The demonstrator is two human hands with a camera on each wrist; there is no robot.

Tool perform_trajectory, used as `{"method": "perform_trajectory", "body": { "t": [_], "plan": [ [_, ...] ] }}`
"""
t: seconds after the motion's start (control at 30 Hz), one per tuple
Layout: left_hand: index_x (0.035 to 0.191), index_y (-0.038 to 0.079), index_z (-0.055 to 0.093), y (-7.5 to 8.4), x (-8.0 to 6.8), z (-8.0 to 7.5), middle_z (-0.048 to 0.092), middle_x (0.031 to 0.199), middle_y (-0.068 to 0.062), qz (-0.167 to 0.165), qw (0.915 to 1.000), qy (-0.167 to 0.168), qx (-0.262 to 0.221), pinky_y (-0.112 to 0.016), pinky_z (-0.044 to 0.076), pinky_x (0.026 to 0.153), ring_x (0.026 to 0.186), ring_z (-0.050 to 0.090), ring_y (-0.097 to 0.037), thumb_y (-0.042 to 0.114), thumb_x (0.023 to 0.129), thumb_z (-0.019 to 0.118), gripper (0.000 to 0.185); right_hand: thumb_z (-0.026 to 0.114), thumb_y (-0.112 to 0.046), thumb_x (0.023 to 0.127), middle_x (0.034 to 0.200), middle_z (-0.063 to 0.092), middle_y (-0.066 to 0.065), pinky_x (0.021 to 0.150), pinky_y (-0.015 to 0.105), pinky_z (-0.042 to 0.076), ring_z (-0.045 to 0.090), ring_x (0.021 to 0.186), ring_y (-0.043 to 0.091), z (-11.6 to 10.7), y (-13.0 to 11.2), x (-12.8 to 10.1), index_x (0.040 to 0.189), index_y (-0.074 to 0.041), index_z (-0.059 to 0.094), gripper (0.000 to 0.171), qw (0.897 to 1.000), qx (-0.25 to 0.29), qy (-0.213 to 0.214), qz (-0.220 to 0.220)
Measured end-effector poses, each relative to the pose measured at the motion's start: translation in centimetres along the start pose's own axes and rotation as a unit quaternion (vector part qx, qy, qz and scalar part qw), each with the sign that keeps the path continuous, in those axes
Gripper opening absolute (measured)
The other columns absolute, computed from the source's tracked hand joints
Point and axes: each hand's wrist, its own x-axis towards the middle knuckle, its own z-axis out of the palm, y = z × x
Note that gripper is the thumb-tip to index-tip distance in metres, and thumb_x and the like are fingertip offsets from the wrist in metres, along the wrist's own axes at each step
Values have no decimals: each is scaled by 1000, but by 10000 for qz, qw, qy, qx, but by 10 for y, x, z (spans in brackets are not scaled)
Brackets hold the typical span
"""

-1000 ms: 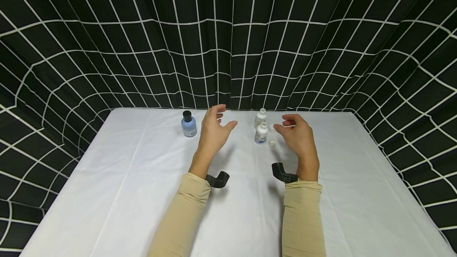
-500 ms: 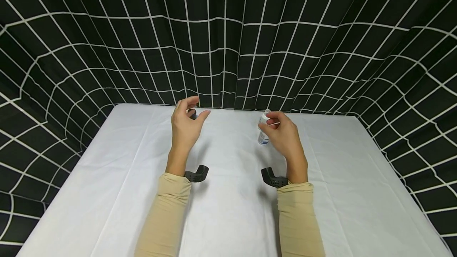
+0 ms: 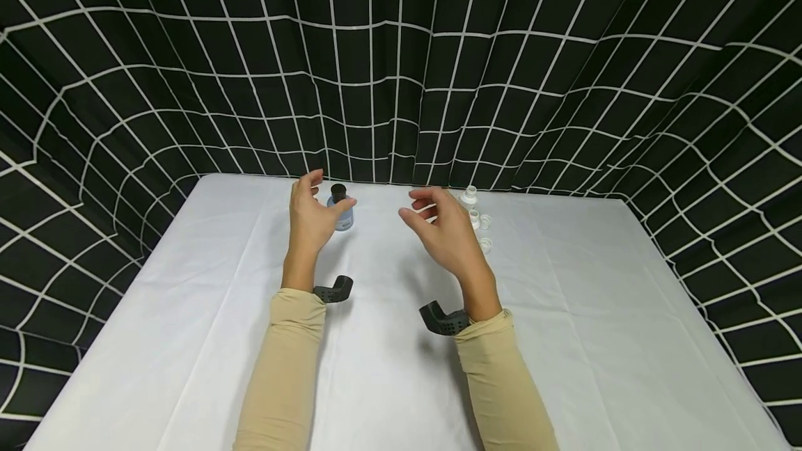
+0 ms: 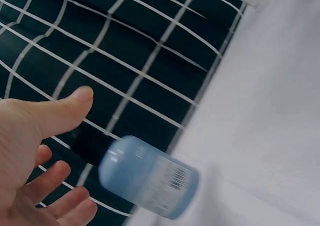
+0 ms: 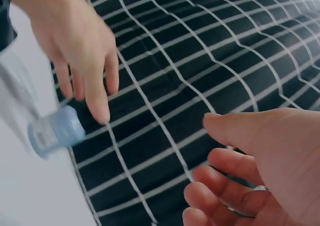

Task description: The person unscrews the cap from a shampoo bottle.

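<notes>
A blue bottle [image 3: 344, 221] with a black cap [image 3: 338, 191] stands upright at the back of the table. My left hand [image 3: 310, 223] is beside it, thumb and fingers apart on either side of the cap; in the left wrist view the blue bottle [image 4: 150, 176] looks untouched. Nothing is held by my right hand [image 3: 447, 232], which hovers mid-table with relaxed, bent fingers and the thumb apart from them. Just behind that hand stand two white bottles without caps, the rear white bottle [image 3: 468, 195] and the front white bottle [image 3: 474, 217], partly hidden.
Two white caps lie right of the white bottles, the rear cap [image 3: 485, 221] and the front cap [image 3: 486, 246]. A white cloth [image 3: 388, 367] covers the table. A black curtain with white grid lines [image 3: 376, 89] hangs along the back and sides.
My left hand has moved left to the blue bottle. My right hand has moved left, away from the white bottles and caps. The head view has shifted slightly.
</notes>
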Motion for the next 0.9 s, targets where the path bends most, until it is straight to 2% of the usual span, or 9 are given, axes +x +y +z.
{"method": "perform_trajectory", "body": {
  "t": [0.13, 0.33, 0.47, 0.67, 0.8, 0.9],
  "plan": [
    [149, 3, 42, -15, 1, 3, 47, 148, -17, -358, 9993, -65, -92, -45, 42, 115, 136, 49, -38, 21, 83, 86, 81, 70, -28, 96, 111, 66, 10, 85, 37, 55, 67, 98, 26, 18, -3, 16, 124, -9, 65, 34, 9997, -51, -135, -199],
    [149, 6, 43, -33, 5, 4, 49, 152, -14, -746, 9966, -24, -350, -44, 43, 115, 139, 49, -36, 24, 84, 85, 80, 69, -29, 98, 116, 65, 12, 88, 37, 56, 67, 99, 27, 52, 5, 43, 126, -5, 64, 37, 9975, -238, -514, -418],
    [150, 7, 43, -42, 8, 4, 48, 154, -14, -759, 9960, -21, -474, -43, 41, 118, 141, 48, -36, 25, 83, 86, 81, 69, -34, 98, 121, 63, 12, 89, 36, 55, 68, 99, 25, 75, 9, 57, 130, -5, 62, 44, 9973, -267, -604, -305],
    [151, 6, 43, -47, 10, 8, 48, 156, -14, -820, 9942, -218, -658, -40, 39, 121, 144, 48, -36, 19, 84, 84, 80, 69, -40, 97, 127, 62, 12, 90, 36, 55, 69, 100, 24, 100, 11, 72, 139, -6, 58, 56, 9968, -399, -673, -181],
    [151, 6, 44, -47, 10, 13, 52, 153, -15, -792, 9949, -347, -522, -40, 45, 117, 139, 54, -34, 20, 85, 81, 77, 67, -42, 97, 129, 64, 13, 94, 38, 52, 65, 105, 25, 110, 9, 80, 143, -5, 55, 60, 9946, -643, -761, -290],
    [150, 5, 46, -49, 9, 15, 56, 149, -18, -785, 9954, -469, -273, -41, 49, 113, 135, 59, -34, 23, 86, 80, 75, 65, -40, 99, 128, 65, 12, 94, 39, 51, 62, 105, 25, 117, 8, 83, 144, -5, 55, 57, 9928, -772, -833, -369]
  ]
}}
